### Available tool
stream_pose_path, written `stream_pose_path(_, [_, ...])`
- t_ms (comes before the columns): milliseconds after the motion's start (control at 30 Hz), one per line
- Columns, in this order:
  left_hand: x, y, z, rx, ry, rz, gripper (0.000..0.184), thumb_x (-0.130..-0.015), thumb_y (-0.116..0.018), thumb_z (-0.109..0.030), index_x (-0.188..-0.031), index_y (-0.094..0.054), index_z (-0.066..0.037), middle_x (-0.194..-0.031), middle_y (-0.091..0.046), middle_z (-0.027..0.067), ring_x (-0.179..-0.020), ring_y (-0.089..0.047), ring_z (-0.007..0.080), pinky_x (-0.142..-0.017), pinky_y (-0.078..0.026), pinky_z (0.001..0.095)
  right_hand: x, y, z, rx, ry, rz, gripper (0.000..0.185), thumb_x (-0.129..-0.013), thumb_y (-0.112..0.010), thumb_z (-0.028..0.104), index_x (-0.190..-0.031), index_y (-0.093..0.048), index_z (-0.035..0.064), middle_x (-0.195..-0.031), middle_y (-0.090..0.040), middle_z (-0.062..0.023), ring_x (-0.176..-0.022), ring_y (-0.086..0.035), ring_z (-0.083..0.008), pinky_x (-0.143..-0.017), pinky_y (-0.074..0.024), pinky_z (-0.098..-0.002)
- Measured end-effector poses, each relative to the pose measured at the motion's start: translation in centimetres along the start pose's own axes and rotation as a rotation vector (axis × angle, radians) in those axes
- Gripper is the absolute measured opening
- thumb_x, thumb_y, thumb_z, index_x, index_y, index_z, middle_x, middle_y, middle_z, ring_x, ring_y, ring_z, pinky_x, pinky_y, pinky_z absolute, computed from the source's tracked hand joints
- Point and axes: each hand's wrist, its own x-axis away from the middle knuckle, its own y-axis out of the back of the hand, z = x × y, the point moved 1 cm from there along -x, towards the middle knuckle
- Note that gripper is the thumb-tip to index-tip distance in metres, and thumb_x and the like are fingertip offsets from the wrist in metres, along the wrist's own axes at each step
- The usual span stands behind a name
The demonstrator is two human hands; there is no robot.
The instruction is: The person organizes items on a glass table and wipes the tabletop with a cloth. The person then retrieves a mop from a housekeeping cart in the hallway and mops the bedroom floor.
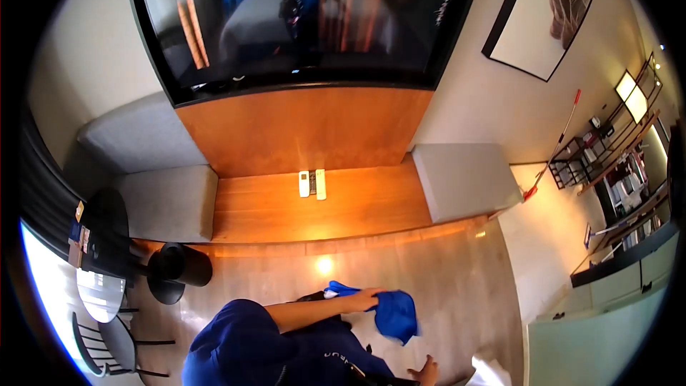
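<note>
My left hand (pixel 364 301) reaches across in front of my body with its fingers closed on a blue cloth (pixel 396 316). The cloth hangs out to the right of the hand, and a smaller blue piece shows on its left side. Low in the view, my right hand (pixel 425 372) is apart from the cloth, its fingers spread and nothing visible in them. A white item (pixel 489 372), too cut off to name, lies to the right of that hand at the bottom edge.
Ahead stand a wooden ledge (pixel 271 218) with remote controls (pixel 311 184) and two grey cushioned seats (pixel 168 200). A black bin (pixel 182 264), round table (pixel 101 293) and chair (pixel 118 343) are left. On the right are a red-handled mop (pixel 561 139), shelves and a pale cabinet (pixel 600 347).
</note>
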Motion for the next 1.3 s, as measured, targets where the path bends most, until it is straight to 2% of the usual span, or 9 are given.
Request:
stream_pose_path(100, [-5.8,-5.9,-4.4,-0.133,-0.01,0.104,0.044,-0.083,-0.045,-0.011,-0.126,-0.046,-0.002,-0.113,-0.055,0.0048,-0.104,-0.049,0.0137,-0.091,-0.039,0.0275,-6.0,1.7,-2.2,0.002,0.135,0.07,0.123,-0.042,-0.091,0.024,-0.14,-0.021,0.0042,-0.135,-0.031,-0.0255,-0.111,-0.047,-0.0393,-0.087,-0.0484,-0.0441])
stream_pose_path(333, [-25.7,-18.6,-10.9,1.022,0.316,0.505,0.04,-0.093,-0.044,-0.032,-0.122,-0.05,-0.005,-0.123,-0.055,0.0088,-0.112,-0.052,0.0228,-0.101,-0.037,0.0391,-24.2,5.4,0.0,-0.562,0.572,0.175,0.046,-0.088,-0.055,0.022,-0.127,-0.045,0.0016,-0.129,-0.047,-0.0156,-0.122,-0.041,-0.0275,-0.101,-0.0331,-0.0381])
stream_pose_path(533, [-47.6,-23.7,-15.0,0.648,0.712,-0.064,0.039,-0.087,-0.051,-0.034,-0.114,-0.053,-0.006,-0.118,-0.057,0.0118,-0.11,-0.052,0.0265,-0.094,-0.041,0.0439,-33.5,23.1,-3.1,-1.155,-0.272,-0.335,0.06,-0.058,-0.068,-0.002,-0.116,-0.052,0.0016,-0.106,-0.06,-0.007,-0.096,-0.057,-0.0185,-0.085,-0.0461,-0.0324])
stream_pose_path(633, [-57.6,-28.2,-15.6,0.373,0.808,0.133,0.025,-0.087,-0.052,-0.027,-0.105,-0.054,-0.01,-0.102,-0.062,0.0089,-0.091,-0.06,0.0255,-0.076,-0.049,0.0392,-37.0,31.2,-11.8,-0.805,-0.325,-0.796,0.096,-0.047,-0.071,-0.006,-0.134,-0.031,0.0042,-0.119,-0.05,-0.0118,-0.108,-0.05,-0.026,-0.096,-0.0391,-0.0392])
stream_pose_path(800, [-76.2,-39.0,-18.3,0.036,0.777,0.453,0.018,-0.088,-0.052,-0.022,-0.101,-0.055,-0.011,-0.098,-0.063,0.0076,-0.081,-0.061,0.0194,-0.067,-0.049,0.0317,-44.5,44.1,-21.5,-0.369,-0.577,-1.296,0.093,-0.049,-0.062,-0.001,-0.135,-0.03,0.0091,-0.116,-0.053,-0.0174,-0.107,-0.051,-0.0347,-0.097,-0.038,-0.0403])
stream_pose_path(1000, [-95.0,-52.2,-22.6,-0.317,0.178,0.49,0.036,-0.082,-0.064,-0.033,-0.106,-0.054,-0.008,-0.103,-0.062,0.0091,-0.086,-0.06,0.0186,-0.071,-0.049,0.0314,-65.9,57.0,-29.2,-0.473,-0.605,-0.916,0.084,-0.049,-0.073,0.012,-0.125,-0.041,0.0028,-0.102,-0.058,-0.021,-0.094,-0.058,-0.0344,-0.083,-0.0465,-0.0408])
stream_pose_path(1133, [-105.0,-59.4,-31.8,-1.215,-0.437,0.319,0.101,-0.057,-0.076,-0.053,-0.138,-0.03,-0.013,-0.134,-0.037,0.0212,-0.124,-0.035,0.0369,-0.099,-0.027,0.0539,-85.8,68.3,-25.9,-0.742,-0.081,-0.27,0.078,-0.054,-0.077,0.014,-0.123,-0.042,0.0021,-0.106,-0.055,-0.0127,-0.099,-0.053,-0.025,-0.087,-0.0441,-0.0357])
stream_pose_path(1167, [-108.6,-60.1,-31.9,-1.2,-0.3,0.341,0.117,-0.048,-0.077,-0.059,-0.142,-0.022,-0.016,-0.14,-0.027,0.023,-0.129,-0.026,0.0412,-0.102,-0.016,0.0583,-90.8,70.9,-24.9,-0.851,-0.005,-0.105,0.078,-0.057,-0.078,0.015,-0.125,-0.041,0.0023,-0.109,-0.054,-0.0128,-0.102,-0.052,-0.0243,-0.089,-0.0424,-0.0351])
stream_pose_path(1300, [-124.7,-62.8,-30.6,-0.485,-0.112,0.14,0.082,-0.059,-0.078,-0.024,-0.128,-0.037,-0.007,-0.116,-0.052,0.0199,-0.108,-0.052,0.0335,-0.091,-0.041,0.0452,-109.1,79.6,-24.9,-0.751,0.243,0.154,0.092,-0.062,-0.081,0.022,-0.136,-0.028,0.0039,-0.126,-0.043,-0.0136,-0.117,-0.042,-0.02,-0.099,-0.0343,-0.031])
